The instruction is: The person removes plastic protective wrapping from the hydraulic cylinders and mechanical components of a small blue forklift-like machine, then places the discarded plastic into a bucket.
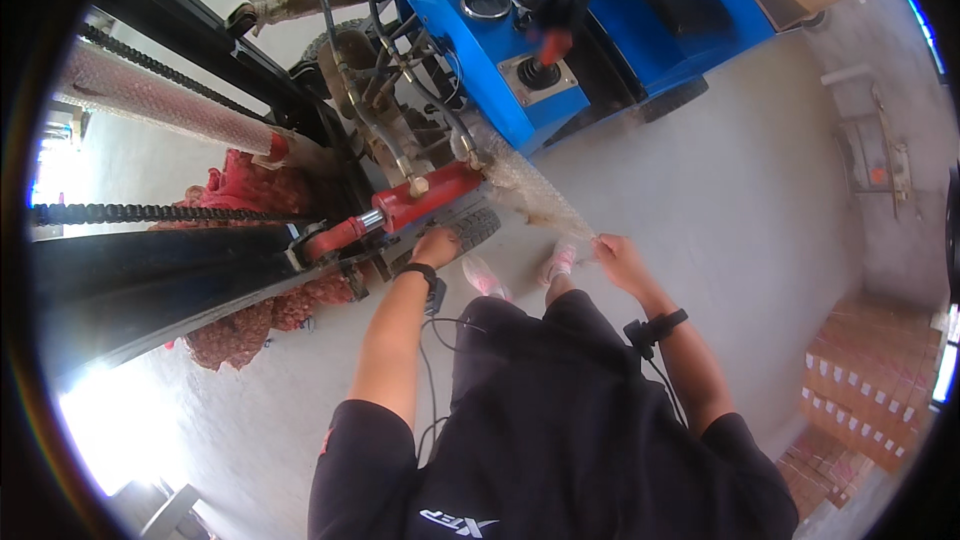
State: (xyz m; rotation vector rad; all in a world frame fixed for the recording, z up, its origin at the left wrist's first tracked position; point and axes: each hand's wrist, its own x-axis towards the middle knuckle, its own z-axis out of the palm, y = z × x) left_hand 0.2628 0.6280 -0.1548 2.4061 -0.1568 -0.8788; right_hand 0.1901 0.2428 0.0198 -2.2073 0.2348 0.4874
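I stand over the front of a blue forklift, wrapping its red hydraulic cylinder in clear bubble wrap. My left hand rests just under the cylinder's near end, next to the small front tyre; its fingers are curled downward and I cannot tell whether they grip anything. My right hand is closed in a pinch on the loose end of the bubble wrap, which runs as a taut, twisted strip from my fingers up to the cylinder's far end, where it meets the hoses. To do this well, I judge that I should keep an even pull with the right hand so the strip stays flat against the metal, steady the cylinder side with the left, and lay each turn overlapping the last. The main risk seems to be the wrap snagging on the hose fittings or tearing if pulled too hard. A black mast with its chain lies to my left, above red mesh sacks on the concrete floor
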